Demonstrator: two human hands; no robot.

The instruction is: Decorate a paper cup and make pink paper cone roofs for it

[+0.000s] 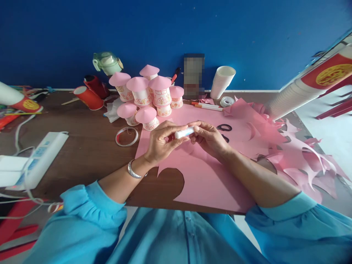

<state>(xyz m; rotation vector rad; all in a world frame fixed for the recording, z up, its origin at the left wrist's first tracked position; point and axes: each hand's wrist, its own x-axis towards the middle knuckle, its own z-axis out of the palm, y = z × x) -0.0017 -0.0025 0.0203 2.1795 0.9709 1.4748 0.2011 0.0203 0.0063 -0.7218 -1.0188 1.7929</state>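
Note:
A small white glue stick (183, 132) lies level between my two hands, above the pink paper (203, 183). My left hand (162, 141) grips its left end between thumb and fingers. At its right end, my right hand (207, 135) pinches it with thumb and fingertips. Black scissor handles (224, 127) show just past my right hand; the blades are hidden. Beyond my hands stands a group of white paper cups with drawn patterns and pink cone roofs (146, 115).
A tape roll (127, 136) lies left of the paper. Pink scraps (305, 157) heap at the right, near a long cup stack (291, 93). Another cup stack (222, 82), markers (207, 106) and a phone (194, 75) are at the back. A power strip (45, 157) with cables sits left.

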